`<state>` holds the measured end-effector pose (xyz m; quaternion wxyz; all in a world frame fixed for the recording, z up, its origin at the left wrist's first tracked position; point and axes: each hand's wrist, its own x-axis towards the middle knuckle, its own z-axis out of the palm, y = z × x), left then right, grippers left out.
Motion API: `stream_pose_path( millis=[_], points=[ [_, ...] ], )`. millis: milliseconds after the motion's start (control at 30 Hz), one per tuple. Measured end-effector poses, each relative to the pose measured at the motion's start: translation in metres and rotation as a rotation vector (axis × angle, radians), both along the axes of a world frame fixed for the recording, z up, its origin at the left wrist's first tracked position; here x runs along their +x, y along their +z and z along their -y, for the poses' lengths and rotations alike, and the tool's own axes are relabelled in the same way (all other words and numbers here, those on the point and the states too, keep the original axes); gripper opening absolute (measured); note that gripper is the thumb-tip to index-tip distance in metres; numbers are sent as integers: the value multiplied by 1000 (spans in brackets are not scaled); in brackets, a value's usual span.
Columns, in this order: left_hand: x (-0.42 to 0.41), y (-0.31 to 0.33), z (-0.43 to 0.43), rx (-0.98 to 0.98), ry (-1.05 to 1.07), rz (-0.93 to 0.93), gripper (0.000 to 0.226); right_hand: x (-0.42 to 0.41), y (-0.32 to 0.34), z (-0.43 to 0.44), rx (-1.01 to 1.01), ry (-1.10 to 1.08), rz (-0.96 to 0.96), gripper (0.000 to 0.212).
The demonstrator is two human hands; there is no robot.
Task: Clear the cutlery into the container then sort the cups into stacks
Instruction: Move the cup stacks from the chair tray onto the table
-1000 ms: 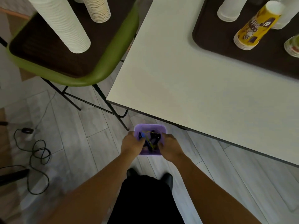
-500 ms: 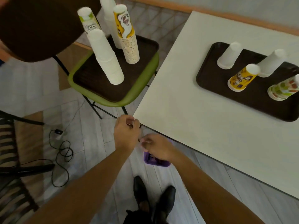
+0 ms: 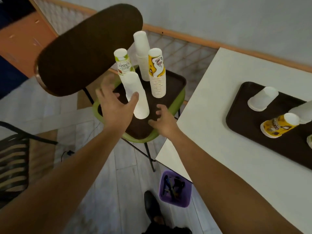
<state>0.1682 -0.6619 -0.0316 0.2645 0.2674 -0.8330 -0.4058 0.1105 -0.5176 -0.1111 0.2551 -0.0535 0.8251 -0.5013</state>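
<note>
Left hand (image 3: 114, 107) spread (right hand (image 3: 164, 123) too), beside white cup stack (image 3: 135, 85)

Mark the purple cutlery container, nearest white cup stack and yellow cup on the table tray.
purple plastic cutlery container (image 3: 173, 202), head view, near wall
nearest white paper cup stack (image 3: 142, 107), head view, lower side
yellow printed paper cup (image 3: 277, 126), head view, side

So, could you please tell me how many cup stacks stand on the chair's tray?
4: a white stack in front, a taller white one at the back, a yellow-printed one on the right, and a green-printed one on the left. Others could hide behind them.
</note>
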Motion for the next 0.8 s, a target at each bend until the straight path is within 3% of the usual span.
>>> stream_pose_path(
  millis=[133,333,567,800],
  points=[
    [-29,1,31,-72,-196,12,83,-28,-24,35,131,27,-69,98],
    [-54,-17,46,-154,-270,81,49,-50,-50,63,98,55,-75,95],
    [-59,-31,41,-182,-227,77,56,-48,-70,77,267,67,-431,80],
    [-54,-27,41,-197,-280,26,57,-41,-73,77,210,-34,-514,80]
  ],
)
